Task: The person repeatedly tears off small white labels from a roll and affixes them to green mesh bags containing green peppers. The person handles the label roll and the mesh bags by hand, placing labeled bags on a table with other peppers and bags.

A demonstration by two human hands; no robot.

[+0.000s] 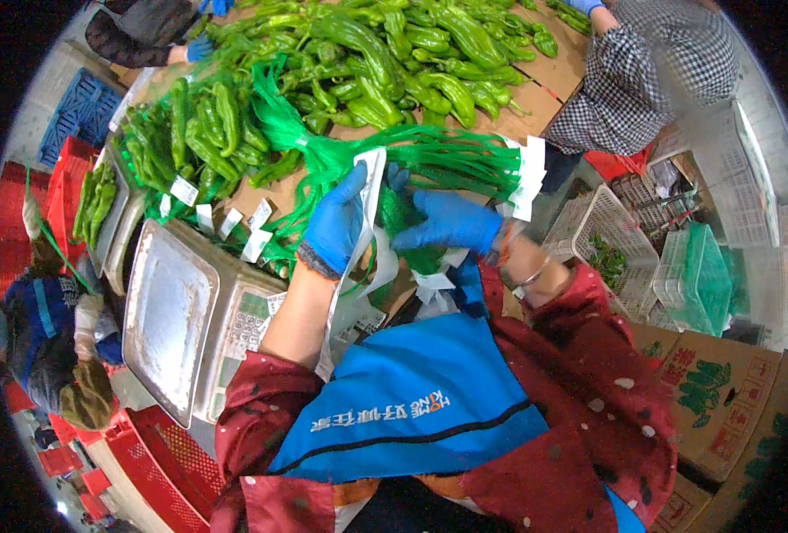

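Note:
My left hand, in a blue glove, is closed on a long strip of white labels. The strip hangs down past my left wrist toward my lap. To its right, my right hand, also gloved in blue, points its fingers left with a gap between them. It is close to a bundle of green mesh bags that spreads across in front of both hands, with white tags at its right end. Some mesh shows between the hands. What the hidden fingertips touch is not clear.
Green peppers are heaped on the table ahead. A scale stands at my left. White crates and cartons are on the right, a red crate at lower left. Other people work at left and far right.

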